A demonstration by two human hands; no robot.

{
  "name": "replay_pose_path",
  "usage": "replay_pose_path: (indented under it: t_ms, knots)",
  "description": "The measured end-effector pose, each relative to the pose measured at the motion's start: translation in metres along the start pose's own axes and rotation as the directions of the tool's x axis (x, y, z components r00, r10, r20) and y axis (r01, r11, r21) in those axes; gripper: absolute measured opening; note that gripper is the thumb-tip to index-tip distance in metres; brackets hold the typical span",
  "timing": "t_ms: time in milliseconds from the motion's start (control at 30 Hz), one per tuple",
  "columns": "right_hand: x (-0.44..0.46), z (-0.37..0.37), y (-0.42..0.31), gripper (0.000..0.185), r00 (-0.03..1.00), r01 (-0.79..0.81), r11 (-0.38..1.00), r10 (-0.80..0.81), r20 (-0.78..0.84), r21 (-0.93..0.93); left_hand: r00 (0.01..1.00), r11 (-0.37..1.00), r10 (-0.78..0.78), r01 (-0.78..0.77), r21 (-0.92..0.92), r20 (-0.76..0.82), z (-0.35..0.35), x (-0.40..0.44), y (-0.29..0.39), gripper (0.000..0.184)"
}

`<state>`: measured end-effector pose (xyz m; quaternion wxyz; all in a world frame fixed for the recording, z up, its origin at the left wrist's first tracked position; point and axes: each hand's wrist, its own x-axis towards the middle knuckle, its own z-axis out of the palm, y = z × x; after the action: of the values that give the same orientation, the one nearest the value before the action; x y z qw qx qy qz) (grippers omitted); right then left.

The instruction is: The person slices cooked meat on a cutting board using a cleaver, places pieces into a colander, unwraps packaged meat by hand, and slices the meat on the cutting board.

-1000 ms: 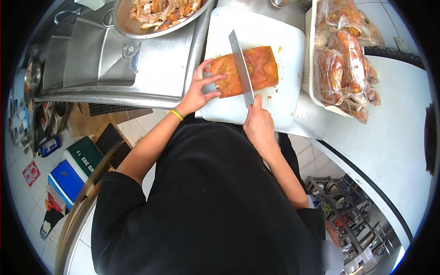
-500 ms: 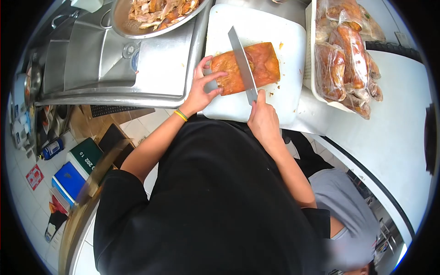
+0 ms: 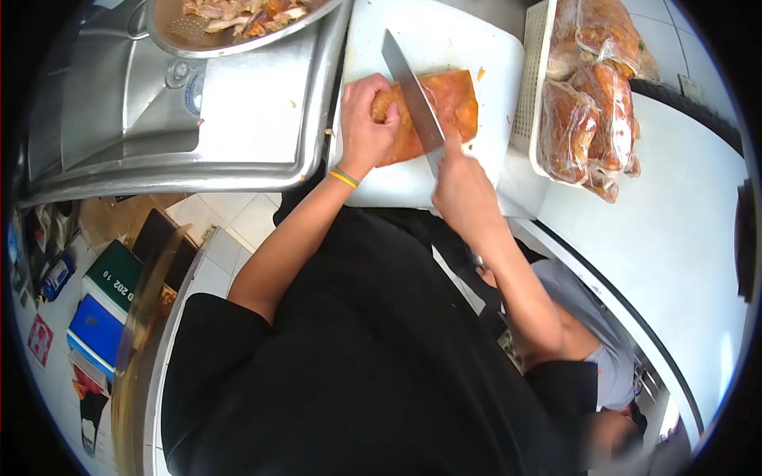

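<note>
A slab of orange-brown cooked meat lies on a white cutting board. My right hand is wrapped round the handle of a wide-bladed knife. The blade lies slantwise across the middle of the slab; how deep it sits in the meat I cannot tell. With fingers curled, my left hand grips the slab's left end, thumb toward the blade. The handle is mostly hidden under my right hand.
Left of the board is a steel sink, with a perforated metal bowl of meat pieces at its top. Plastic-wrapped meat fills a white basket on the right. A person in a grey shirt is close by at lower right.
My left hand has gone from spread fingers to a curled grip on the slab's left end. The knife stays across the meat in my right hand. The whole view has shifted slightly.
</note>
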<state>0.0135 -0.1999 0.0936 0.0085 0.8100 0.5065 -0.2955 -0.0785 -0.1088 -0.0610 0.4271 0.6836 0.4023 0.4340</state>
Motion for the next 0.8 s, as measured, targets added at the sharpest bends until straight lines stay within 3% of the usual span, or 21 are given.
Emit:
replay_pose_path:
  t_ms: [233, 367, 433, 500, 567, 600, 667, 800]
  knots:
    - [-0.038, -0.016, -0.011, 0.032, 0.976, -0.183, 0.983, 0.185, 0.112, -0.025, 0.999, 0.998, -0.048, 0.047, -0.050, -0.014, 0.002, -0.002, 0.005, 0.037]
    - [-0.025, 0.028, 0.010, 0.032, 0.989, -0.145, 0.989, 0.145, 0.041, 0.015, 0.996, 0.996, -0.081, 0.081, -0.020, 0.029, 0.003, 0.001, 0.004, 0.036]
    - [-0.015, 0.049, 0.019, 0.030, 0.988, -0.157, 0.984, 0.157, 0.002, 0.084, 0.996, 0.999, -0.053, 0.053, 0.010, 0.077, -0.006, 0.022, 0.008, 0.032]
    - [-0.015, 0.059, 0.024, 0.029, 0.985, -0.166, 0.981, 0.170, -0.030, 0.100, 0.977, 0.978, 0.196, -0.201, 0.058, 0.086, -0.009, 0.067, 0.017, 0.031]
    - [-0.021, 0.065, 0.027, 0.036, 0.985, -0.170, 0.980, 0.172, -0.012, 0.104, 0.893, 0.922, 0.309, -0.366, 0.129, 0.327, 0.009, 0.125, 0.031, 0.035]
    - [-0.022, 0.066, 0.028, 0.038, 0.988, -0.153, 0.985, 0.155, -0.024, 0.086, 0.887, 0.917, 0.314, -0.376, 0.133, 0.340, 0.024, 0.126, 0.031, 0.035]
    - [-0.015, 0.065, 0.029, 0.045, 0.990, -0.137, 0.989, 0.138, -0.017, 0.064, 0.590, 0.742, 0.342, -0.647, 0.175, 0.731, 0.051, 0.133, 0.029, 0.041]
    - [-0.005, 0.076, 0.035, 0.045, 0.985, -0.171, 0.980, 0.171, 0.002, 0.103, 0.463, 0.805, 0.190, -0.578, 0.132, 0.866, 0.055, 0.141, 0.035, 0.045]
